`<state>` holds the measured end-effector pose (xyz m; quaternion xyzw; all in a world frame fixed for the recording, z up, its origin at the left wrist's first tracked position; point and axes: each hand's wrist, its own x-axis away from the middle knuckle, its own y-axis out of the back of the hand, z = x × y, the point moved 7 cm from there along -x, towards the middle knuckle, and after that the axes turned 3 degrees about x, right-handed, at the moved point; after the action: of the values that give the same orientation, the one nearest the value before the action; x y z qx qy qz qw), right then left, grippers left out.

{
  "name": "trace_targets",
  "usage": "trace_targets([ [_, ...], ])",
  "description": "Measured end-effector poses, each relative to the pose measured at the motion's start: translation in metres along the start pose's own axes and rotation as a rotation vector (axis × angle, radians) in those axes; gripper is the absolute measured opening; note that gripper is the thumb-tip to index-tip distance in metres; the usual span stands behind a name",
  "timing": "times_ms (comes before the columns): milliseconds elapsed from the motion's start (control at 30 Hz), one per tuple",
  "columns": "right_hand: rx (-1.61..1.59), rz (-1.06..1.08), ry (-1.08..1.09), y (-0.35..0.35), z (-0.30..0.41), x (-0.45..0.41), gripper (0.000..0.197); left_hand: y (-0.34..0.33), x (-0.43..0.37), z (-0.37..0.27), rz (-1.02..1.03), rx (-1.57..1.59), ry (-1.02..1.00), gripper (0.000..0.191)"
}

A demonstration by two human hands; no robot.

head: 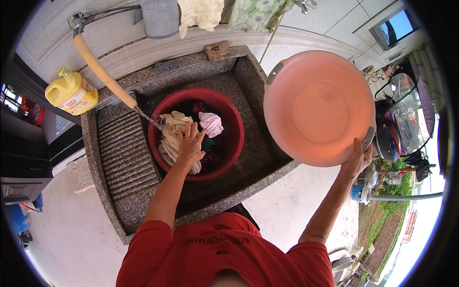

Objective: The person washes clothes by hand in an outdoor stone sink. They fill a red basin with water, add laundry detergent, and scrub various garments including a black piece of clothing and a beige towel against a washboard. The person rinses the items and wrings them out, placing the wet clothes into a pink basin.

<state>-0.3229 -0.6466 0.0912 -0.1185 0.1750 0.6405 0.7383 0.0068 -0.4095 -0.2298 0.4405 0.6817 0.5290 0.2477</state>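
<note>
My left hand (190, 144) rests with spread fingers on a bundle of cream cloth (171, 141) inside a red plastic basin (239, 138). Beside it lie a crumpled pale pink cloth (211, 124) and darker garments (211, 158). The basin stands in a stone laundry sink (260, 143). Water runs onto the cream cloth from a yellowish hose (104, 73) fixed to a wall tap (80, 22). Out to the right, my right hand (356, 160) grips a peach-coloured plastic basin (319, 111) by its rim near a grey handle. That basin is tilted, its inside facing me.
A ribbed washboard (127, 154) forms the sink's left side. A yellow detergent jug with a pump (73, 94) stands on the back left corner, and a brown scrubbing pad (217, 50) on the back ledge. Cloths (200, 14) hang above. A parked vehicle (398, 118) stands at far right.
</note>
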Motion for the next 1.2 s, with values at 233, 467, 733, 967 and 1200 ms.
trace_targets([
  [233,-0.387,-0.155,-0.553,0.117,-0.172,0.056,0.045,0.012,0.027,-0.028,-0.143,-0.032,-0.100,0.090],
  [467,-0.490,-0.194,-0.685,0.129,-0.223,0.091,0.040,0.007,0.068,-0.061,-0.114,0.073,-0.224,0.084],
  [733,-0.546,-0.015,-0.759,0.108,-0.203,0.087,0.039,-0.014,0.082,-0.050,-0.018,-0.002,-0.077,0.074],
  [967,-0.525,0.078,-0.952,0.110,-0.199,0.103,0.049,-0.019,0.086,-0.053,0.003,0.007,0.009,0.055],
  [1200,-0.522,0.251,-1.000,0.114,-0.189,0.119,0.047,-0.016,0.086,-0.055,-0.064,0.024,0.025,0.051],
])
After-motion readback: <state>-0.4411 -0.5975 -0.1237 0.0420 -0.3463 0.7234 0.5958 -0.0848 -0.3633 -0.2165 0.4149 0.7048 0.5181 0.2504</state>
